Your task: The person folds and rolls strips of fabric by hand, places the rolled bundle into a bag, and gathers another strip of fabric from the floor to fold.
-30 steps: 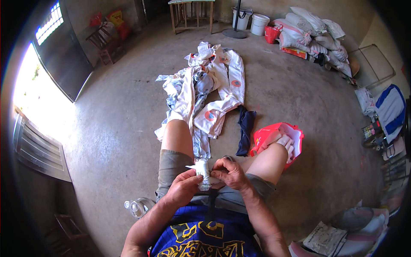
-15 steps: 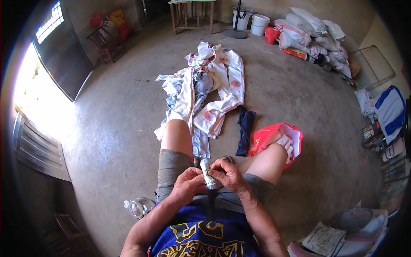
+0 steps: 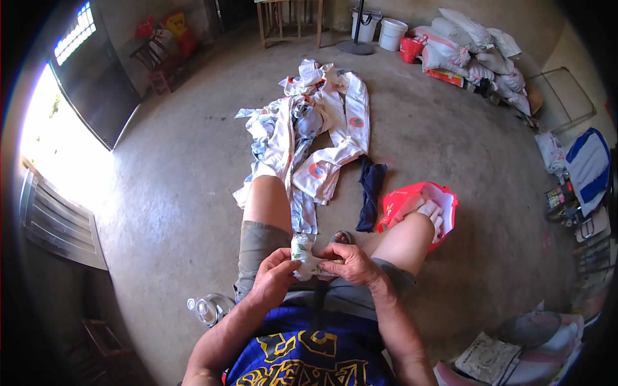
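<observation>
A small piece of white cloth with a green leaf-like print is held in front of my lap, between my knees. My left hand pinches its left edge between thumb and fingers. On the other side, my right hand grips the right end, its fingertips closed on the fabric. Beyond my knees, a heap of long white and pale blue cloth with round orange patches lies on the floor. A dark blue cloth lies to its right.
Beside my right knee stands a red bag with pale cloth inside. A clear jar sits at my left. White sacks and buckets are at the back wall; an open door is on the left.
The white cloth was a narrow roll held upright; now it is spread wider between my hands. My hands have moved slightly apart, the right one to the right.
</observation>
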